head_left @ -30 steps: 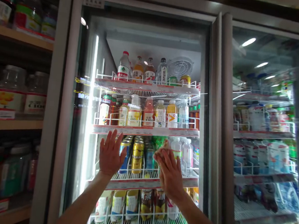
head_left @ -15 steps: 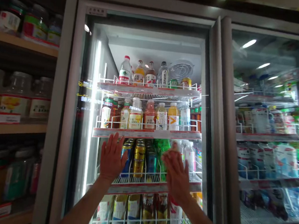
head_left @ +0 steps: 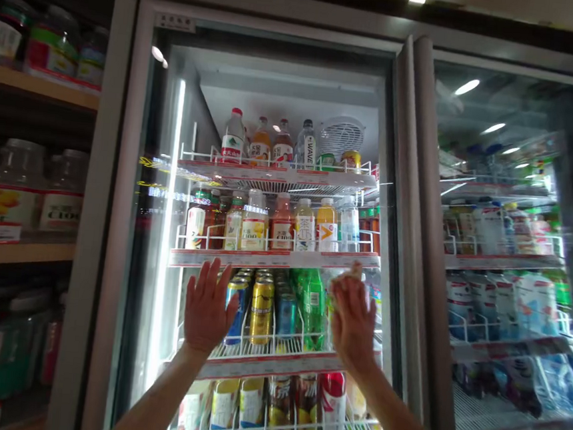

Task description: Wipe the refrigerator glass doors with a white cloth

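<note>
My left hand (head_left: 208,308) lies flat on the glass door (head_left: 289,75) of the lit drinks fridge, its fingers spread and nothing in it. Further right, my right hand (head_left: 355,321) presses a crumpled pale cloth (head_left: 354,272) to the same pane; most of the cloth is hidden under the fingers. Behind the glass, between the hands, stand a gold can (head_left: 261,310), a blue can (head_left: 236,307) and a green bottle (head_left: 313,304) on a wire shelf.
Upper shelves hold juice bottles (head_left: 282,221) and a water bottle (head_left: 234,137). A vertical door frame (head_left: 412,206) separates this door from a second glass-fronted fridge (head_left: 503,261). On the left, wooden shelves (head_left: 17,248) carry jars (head_left: 15,184).
My right hand has slid right with the cloth across the glass, uncovering more of the green bottle. My left hand stays flat on the pane. The whole view has shifted slightly.
</note>
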Action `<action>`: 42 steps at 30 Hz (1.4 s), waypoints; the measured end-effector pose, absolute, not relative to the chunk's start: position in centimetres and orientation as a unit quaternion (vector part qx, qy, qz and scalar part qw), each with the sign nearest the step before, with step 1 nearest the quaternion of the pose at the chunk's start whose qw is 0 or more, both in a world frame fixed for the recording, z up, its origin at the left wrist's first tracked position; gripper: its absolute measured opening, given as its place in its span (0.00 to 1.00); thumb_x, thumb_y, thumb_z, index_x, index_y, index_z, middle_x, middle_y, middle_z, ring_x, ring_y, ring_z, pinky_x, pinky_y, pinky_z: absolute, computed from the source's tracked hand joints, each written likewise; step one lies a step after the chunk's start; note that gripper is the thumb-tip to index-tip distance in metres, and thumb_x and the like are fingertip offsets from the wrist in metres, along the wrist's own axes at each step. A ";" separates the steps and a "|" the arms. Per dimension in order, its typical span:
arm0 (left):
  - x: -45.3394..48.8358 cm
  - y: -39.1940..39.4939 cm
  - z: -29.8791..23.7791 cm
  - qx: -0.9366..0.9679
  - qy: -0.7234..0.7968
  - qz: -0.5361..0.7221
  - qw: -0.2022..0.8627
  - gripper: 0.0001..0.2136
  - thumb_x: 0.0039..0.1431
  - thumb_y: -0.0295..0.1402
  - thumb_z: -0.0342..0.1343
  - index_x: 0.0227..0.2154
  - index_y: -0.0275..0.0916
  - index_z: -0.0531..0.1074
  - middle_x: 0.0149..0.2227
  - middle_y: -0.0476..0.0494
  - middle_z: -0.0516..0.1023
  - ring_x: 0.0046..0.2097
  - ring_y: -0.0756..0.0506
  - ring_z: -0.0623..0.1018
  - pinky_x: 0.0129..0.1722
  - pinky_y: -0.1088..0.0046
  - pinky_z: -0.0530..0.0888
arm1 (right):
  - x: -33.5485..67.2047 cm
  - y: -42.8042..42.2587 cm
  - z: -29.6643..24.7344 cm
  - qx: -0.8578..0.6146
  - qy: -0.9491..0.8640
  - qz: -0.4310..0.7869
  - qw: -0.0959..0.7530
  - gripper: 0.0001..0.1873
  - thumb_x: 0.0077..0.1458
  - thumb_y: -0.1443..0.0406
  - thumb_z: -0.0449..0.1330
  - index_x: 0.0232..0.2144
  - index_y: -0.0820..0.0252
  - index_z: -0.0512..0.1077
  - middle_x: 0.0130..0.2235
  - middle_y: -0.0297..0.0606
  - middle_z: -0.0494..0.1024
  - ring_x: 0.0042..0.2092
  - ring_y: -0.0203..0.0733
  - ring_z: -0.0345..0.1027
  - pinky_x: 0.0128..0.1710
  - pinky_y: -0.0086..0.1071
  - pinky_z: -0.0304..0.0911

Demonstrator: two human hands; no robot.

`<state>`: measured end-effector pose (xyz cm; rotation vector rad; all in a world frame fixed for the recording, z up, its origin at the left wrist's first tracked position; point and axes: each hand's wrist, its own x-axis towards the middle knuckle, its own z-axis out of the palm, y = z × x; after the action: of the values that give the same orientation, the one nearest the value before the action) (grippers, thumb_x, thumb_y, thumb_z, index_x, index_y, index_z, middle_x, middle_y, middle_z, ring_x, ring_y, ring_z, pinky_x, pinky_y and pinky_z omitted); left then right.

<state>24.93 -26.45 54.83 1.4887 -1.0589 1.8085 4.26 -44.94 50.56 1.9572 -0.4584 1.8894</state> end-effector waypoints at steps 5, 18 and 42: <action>25.0 -26.5 54.7 0.553 -0.389 0.682 0.278 0.31 0.59 0.34 0.48 0.63 0.40 0.43 0.63 0.37 0.50 0.64 0.39 0.50 0.61 0.55 0.50 | 5.0 -44.6 51.0 0.673 -0.190 0.698 0.155 0.35 0.57 0.69 0.47 0.64 0.51 0.38 0.65 0.40 0.43 0.65 0.57 0.36 0.56 0.57 0.46; 24.8 -26.5 54.9 0.549 -0.387 0.686 0.278 0.30 0.59 0.34 0.47 0.63 0.41 0.43 0.63 0.37 0.51 0.64 0.39 0.52 0.61 0.54 0.51 | 3.0 -46.2 51.4 0.664 -0.226 0.688 0.188 0.33 0.58 0.68 0.47 0.64 0.53 0.43 0.64 0.44 0.48 0.64 0.55 0.39 0.56 0.54 0.47; 25.1 -26.1 54.3 0.561 -0.391 0.680 0.263 0.30 0.60 0.34 0.47 0.63 0.39 0.45 0.62 0.36 0.53 0.64 0.40 0.51 0.61 0.55 0.51 | 3.4 -47.3 52.7 0.629 -0.213 0.724 0.186 0.34 0.58 0.67 0.48 0.64 0.49 0.41 0.64 0.41 0.49 0.64 0.54 0.41 0.57 0.54 0.47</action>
<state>25.06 -26.15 54.33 1.5178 -1.0562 1.8399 3.37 -47.34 52.69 1.7720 -0.6004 2.0389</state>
